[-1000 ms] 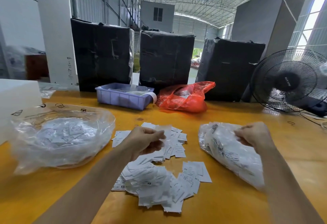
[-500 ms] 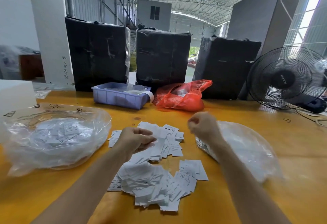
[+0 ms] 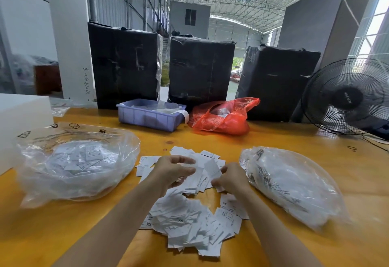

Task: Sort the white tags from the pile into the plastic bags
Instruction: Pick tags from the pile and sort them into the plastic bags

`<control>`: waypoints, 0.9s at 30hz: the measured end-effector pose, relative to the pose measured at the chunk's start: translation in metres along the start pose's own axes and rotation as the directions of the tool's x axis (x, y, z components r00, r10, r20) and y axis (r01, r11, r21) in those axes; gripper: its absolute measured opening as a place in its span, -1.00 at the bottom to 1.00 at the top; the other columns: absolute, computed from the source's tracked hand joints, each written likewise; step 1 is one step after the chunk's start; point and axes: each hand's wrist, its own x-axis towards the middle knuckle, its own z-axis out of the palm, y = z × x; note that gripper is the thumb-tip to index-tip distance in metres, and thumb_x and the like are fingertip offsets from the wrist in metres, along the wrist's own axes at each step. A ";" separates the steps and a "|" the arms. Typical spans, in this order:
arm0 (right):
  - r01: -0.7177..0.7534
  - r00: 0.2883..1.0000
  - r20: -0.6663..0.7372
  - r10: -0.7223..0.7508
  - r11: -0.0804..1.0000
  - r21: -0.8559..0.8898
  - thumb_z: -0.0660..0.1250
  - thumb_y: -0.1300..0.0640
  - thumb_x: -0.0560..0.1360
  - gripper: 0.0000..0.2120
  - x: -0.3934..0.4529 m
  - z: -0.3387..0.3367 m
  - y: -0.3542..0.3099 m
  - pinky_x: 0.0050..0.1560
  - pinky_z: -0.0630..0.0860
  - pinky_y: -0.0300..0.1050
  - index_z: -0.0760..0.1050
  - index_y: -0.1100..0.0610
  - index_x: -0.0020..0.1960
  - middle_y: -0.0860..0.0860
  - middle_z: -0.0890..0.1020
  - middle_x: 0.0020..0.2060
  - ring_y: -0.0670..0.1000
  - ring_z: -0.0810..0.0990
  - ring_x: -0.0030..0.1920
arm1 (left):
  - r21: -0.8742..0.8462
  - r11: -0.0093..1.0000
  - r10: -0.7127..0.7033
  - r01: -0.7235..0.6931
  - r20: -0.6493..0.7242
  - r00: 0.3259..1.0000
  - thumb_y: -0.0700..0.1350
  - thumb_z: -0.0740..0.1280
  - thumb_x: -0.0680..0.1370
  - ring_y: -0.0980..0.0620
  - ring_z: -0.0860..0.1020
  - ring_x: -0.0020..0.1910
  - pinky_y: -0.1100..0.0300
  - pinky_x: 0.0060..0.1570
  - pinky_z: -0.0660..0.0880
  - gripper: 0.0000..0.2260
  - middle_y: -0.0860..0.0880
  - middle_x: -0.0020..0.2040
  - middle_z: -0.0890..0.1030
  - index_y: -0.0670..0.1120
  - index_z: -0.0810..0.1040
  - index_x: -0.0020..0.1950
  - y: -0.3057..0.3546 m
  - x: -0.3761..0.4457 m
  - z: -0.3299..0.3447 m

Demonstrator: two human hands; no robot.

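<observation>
Head cam looking down at a yellow-orange table [image 3: 315, 174], so biggest stuff first. Way beyond the fingers there are three black wrapped boxes [image 3: 201, 68] in a row, plus a black fan [image 3: 347, 98] off to the far right. Out left of the fingers sits a clear plastic bag [image 3: 75, 161] with white tags inside, and just right of them is a second plastic bag [image 3: 294, 182], also holding tags. Past the fingers, near the boxes, a purple tray [image 3: 147, 117] and a red bag [image 3: 223, 117] sit side by side. The pile of white tags [image 3: 185, 222] is spread right under and in front of both hands. Left hand [image 3: 170, 172] hovers over the pile with fingers curled; can't tell if it's holding anything. Right hand [image 3: 231, 179] has its fingers pinched on a single tag [image 3: 213, 168], lifted a bit above the pile.
</observation>
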 end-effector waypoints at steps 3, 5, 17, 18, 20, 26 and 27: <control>0.031 0.998 -0.061 -0.028 0.998 0.049 0.46 0.25 0.33 -0.87 -0.001 0.001 0.002 -0.33 0.59 -0.08 0.55 0.13 -0.17 -0.06 0.51 -0.45 -0.08 0.57 -0.47 | -0.041 0.999 0.009 -0.010 -0.026 1.000 -0.18 0.47 0.44 0.12 0.44 -0.47 0.36 -0.45 0.45 -0.95 -0.03 -0.32 0.61 -0.12 0.67 -0.12 0.001 0.000 0.002; 0.055 0.995 -0.092 -0.049 0.997 0.062 0.44 0.28 0.36 -0.88 0.001 0.002 0.003 -0.32 0.57 -0.08 0.56 0.18 -0.13 -0.01 0.55 -0.39 -0.04 0.58 -0.41 | -0.067 0.998 0.020 -0.022 -0.038 0.999 -0.08 0.46 0.45 0.10 0.44 -0.42 0.36 -0.43 0.46 -0.89 -0.03 -0.27 0.62 -0.12 0.67 -0.15 0.002 0.000 0.003; 0.149 0.988 -0.094 -0.121 0.907 0.394 0.42 0.29 0.42 -0.84 -0.001 -0.034 -0.012 -0.45 0.34 -0.22 0.53 0.23 -0.32 0.04 0.50 -0.43 -0.04 0.43 -0.42 | -0.166 0.986 -0.016 0.019 0.018 1.000 -0.29 0.47 0.41 0.06 0.50 -0.42 0.35 -0.45 0.43 -0.93 -0.06 -0.39 0.59 -0.24 0.64 -0.13 0.002 0.002 -0.002; 0.175 0.984 -0.096 -0.148 0.892 0.416 0.43 0.31 0.40 -0.91 -0.002 -0.039 -0.016 -0.45 0.37 -0.23 0.56 0.26 -0.27 0.05 0.54 -0.40 -0.05 0.46 -0.41 | -0.171 0.985 -0.017 0.022 0.027 0.999 -0.30 0.46 0.41 0.08 0.50 -0.46 0.35 -0.47 0.42 -0.93 -0.06 -0.41 0.58 -0.25 0.64 -0.13 0.002 0.002 -0.002; 0.168 0.986 -0.052 -0.160 0.935 0.312 0.43 0.35 0.37 -0.96 -0.004 -0.045 -0.019 -0.41 0.42 -0.20 0.59 0.27 -0.22 0.09 0.59 -0.34 -0.03 0.51 -0.36 | -0.175 0.984 -0.018 0.024 0.037 0.999 -0.31 0.46 0.40 0.10 0.50 -0.50 0.35 -0.48 0.42 -0.93 -0.06 -0.40 0.59 -0.26 0.64 -0.13 0.002 0.002 -0.002; -0.055 0.966 0.258 0.006 0.982 0.181 0.46 0.33 0.40 -0.73 -0.013 -0.035 -0.012 -0.46 0.33 -0.21 0.57 0.33 0.09 0.11 0.57 -0.34 -0.04 0.43 -0.44 | -0.203 0.979 -0.028 0.032 0.024 0.999 -0.32 0.44 0.42 0.05 0.46 -0.42 0.37 -0.49 0.40 -0.96 -0.11 -0.33 0.59 -0.27 0.63 -0.15 0.002 0.002 -0.003; -0.054 0.963 0.270 0.012 0.987 0.149 0.48 0.31 0.38 -0.65 -0.013 -0.034 -0.012 -0.43 0.37 -0.22 0.55 0.31 0.15 0.07 0.56 -0.32 -0.05 0.44 -0.41 | -0.206 0.978 -0.030 0.034 0.023 0.999 -0.34 0.44 0.42 0.05 0.46 -0.42 0.37 -0.49 0.40 -0.96 -0.12 -0.32 0.59 -0.27 0.63 -0.15 0.002 0.002 -0.003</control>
